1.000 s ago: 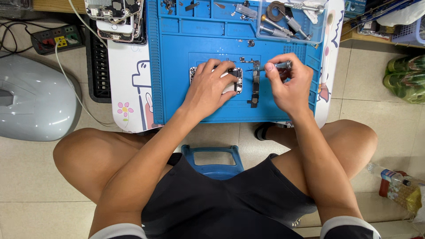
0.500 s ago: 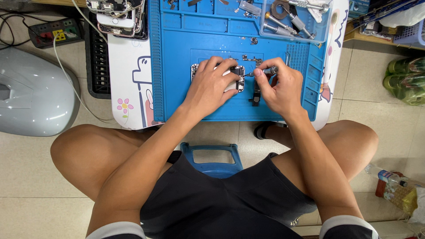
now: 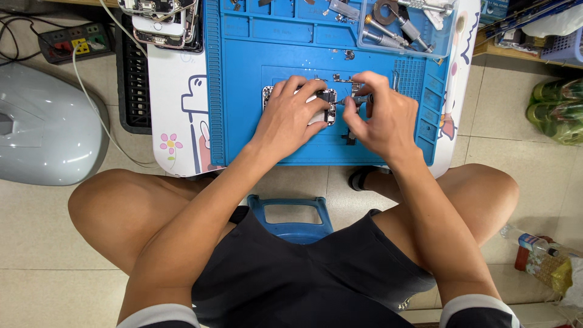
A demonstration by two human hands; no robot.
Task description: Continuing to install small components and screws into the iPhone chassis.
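Your right hand (image 3: 382, 118) is closed around a small screwdriver (image 3: 358, 99), its tip pointing left into the opened phone (image 3: 319, 106). Your left hand (image 3: 291, 115) lies flat over that phone with fingers spread, pinning it to the middle of the blue work mat (image 3: 243, 91). This looks like the screw-driving step on the phone's internals. The next move calls for a steady tip and light pressure. A tray of tools (image 3: 404, 27) sits at the far right.
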